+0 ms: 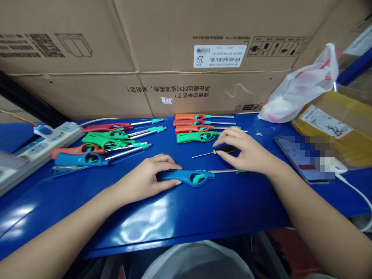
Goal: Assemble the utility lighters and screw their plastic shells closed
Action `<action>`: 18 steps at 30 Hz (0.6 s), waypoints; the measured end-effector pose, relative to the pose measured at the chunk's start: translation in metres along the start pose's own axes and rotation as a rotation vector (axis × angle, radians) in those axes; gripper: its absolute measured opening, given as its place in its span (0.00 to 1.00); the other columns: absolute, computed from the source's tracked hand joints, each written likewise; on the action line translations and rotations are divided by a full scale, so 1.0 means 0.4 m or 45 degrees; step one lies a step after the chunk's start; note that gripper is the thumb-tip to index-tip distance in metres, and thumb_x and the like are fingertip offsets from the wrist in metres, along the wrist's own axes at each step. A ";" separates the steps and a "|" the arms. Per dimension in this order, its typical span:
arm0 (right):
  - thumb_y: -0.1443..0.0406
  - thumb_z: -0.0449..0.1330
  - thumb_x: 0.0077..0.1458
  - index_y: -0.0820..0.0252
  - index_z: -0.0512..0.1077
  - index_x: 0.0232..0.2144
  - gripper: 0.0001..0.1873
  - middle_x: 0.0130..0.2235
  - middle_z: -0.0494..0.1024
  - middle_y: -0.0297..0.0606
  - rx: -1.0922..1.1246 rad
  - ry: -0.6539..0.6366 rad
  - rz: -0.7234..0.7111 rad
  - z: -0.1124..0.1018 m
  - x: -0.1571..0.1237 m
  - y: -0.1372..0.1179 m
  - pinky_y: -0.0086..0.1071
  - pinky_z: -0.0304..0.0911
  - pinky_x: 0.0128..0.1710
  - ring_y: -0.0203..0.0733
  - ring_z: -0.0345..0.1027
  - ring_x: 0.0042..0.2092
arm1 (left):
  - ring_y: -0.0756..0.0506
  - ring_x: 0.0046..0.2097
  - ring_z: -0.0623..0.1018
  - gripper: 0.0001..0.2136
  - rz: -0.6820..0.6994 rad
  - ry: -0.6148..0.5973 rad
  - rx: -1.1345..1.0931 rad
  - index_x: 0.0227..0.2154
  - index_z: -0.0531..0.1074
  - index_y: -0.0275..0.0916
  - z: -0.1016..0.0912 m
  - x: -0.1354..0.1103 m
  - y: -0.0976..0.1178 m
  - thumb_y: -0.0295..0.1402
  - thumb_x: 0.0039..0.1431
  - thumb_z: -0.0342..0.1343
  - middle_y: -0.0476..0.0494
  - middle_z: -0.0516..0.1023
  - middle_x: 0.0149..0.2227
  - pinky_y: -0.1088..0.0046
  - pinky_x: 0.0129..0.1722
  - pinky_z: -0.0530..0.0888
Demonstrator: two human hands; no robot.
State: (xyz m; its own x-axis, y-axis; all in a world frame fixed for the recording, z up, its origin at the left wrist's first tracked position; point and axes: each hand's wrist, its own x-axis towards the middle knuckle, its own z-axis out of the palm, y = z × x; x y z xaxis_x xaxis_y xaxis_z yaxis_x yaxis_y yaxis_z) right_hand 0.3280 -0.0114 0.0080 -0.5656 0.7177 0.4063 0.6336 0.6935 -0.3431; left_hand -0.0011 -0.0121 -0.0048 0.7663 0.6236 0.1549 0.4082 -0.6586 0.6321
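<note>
My left hand [151, 174] is closed round the handle end of a blue long-necked lighter [197, 178], which lies on the blue table with its metal tube pointing right. In my right hand [241, 149] is a small screwdriver [203, 154] with a black and yellow handle, its thin shaft pointing left just above the lighter. Beyond my right hand lies a row of orange and red lighters [192, 128] and a green lighter [196, 136]. More lighters lie at the left, among them another blue lighter [81, 159] and green lighters [106, 136].
A power strip [37, 151] runs along the table's left side. At the right lie a phone [305, 162] with a white cable, a yellow-taped parcel [328, 120] and a white plastic bag [302, 89]. Tiny screws [258, 134] lie near the back. Large cardboard boxes [162, 46] stand behind.
</note>
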 end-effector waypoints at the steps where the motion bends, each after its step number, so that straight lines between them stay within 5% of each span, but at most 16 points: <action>1: 0.64 0.61 0.63 0.58 0.76 0.40 0.05 0.41 0.78 0.42 0.064 -0.006 -0.035 0.005 0.003 -0.018 0.42 0.66 0.49 0.47 0.71 0.46 | 0.46 0.47 0.80 0.13 -0.025 0.029 -0.040 0.50 0.79 0.43 0.005 0.002 -0.001 0.39 0.66 0.61 0.44 0.80 0.46 0.70 0.50 0.77; 5: 0.58 0.64 0.62 0.58 0.76 0.43 0.12 0.40 0.79 0.40 0.232 -0.234 -0.048 0.030 0.006 -0.066 0.35 0.68 0.41 0.42 0.73 0.40 | 0.45 0.45 0.82 0.14 -0.132 0.208 -0.101 0.49 0.80 0.40 0.029 0.007 0.003 0.41 0.68 0.59 0.42 0.82 0.45 0.70 0.48 0.77; 8: 0.61 0.61 0.65 0.58 0.76 0.44 0.08 0.41 0.80 0.40 0.220 -0.238 -0.026 0.050 0.000 -0.061 0.35 0.68 0.43 0.42 0.74 0.43 | 0.44 0.47 0.82 0.15 -0.242 0.307 -0.126 0.48 0.80 0.40 0.039 0.011 0.003 0.43 0.67 0.59 0.44 0.84 0.47 0.69 0.51 0.76; 13: 0.64 0.56 0.68 0.58 0.76 0.40 0.08 0.40 0.80 0.40 0.119 -0.221 0.002 0.068 -0.005 -0.035 0.37 0.68 0.44 0.43 0.73 0.44 | 0.49 0.29 0.78 0.17 -0.445 0.378 -0.175 0.52 0.78 0.43 0.040 0.014 -0.010 0.46 0.67 0.57 0.48 0.85 0.45 0.72 0.30 0.74; 18: 0.63 0.58 0.66 0.57 0.75 0.42 0.07 0.42 0.80 0.38 0.053 -0.264 0.072 0.064 -0.004 -0.038 0.37 0.67 0.41 0.43 0.74 0.44 | 0.44 0.47 0.83 0.12 -0.367 0.392 -0.214 0.46 0.81 0.41 0.042 0.016 -0.024 0.41 0.69 0.57 0.47 0.85 0.46 0.70 0.48 0.76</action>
State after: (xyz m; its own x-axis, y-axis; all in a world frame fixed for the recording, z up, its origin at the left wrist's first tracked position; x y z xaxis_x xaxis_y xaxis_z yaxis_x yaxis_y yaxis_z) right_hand 0.3058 -0.0214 -0.0090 -0.6290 0.7501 0.2040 0.6474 0.6508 -0.3967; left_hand 0.0082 -0.0089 -0.0226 0.4394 0.8845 0.1569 0.4778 -0.3780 0.7930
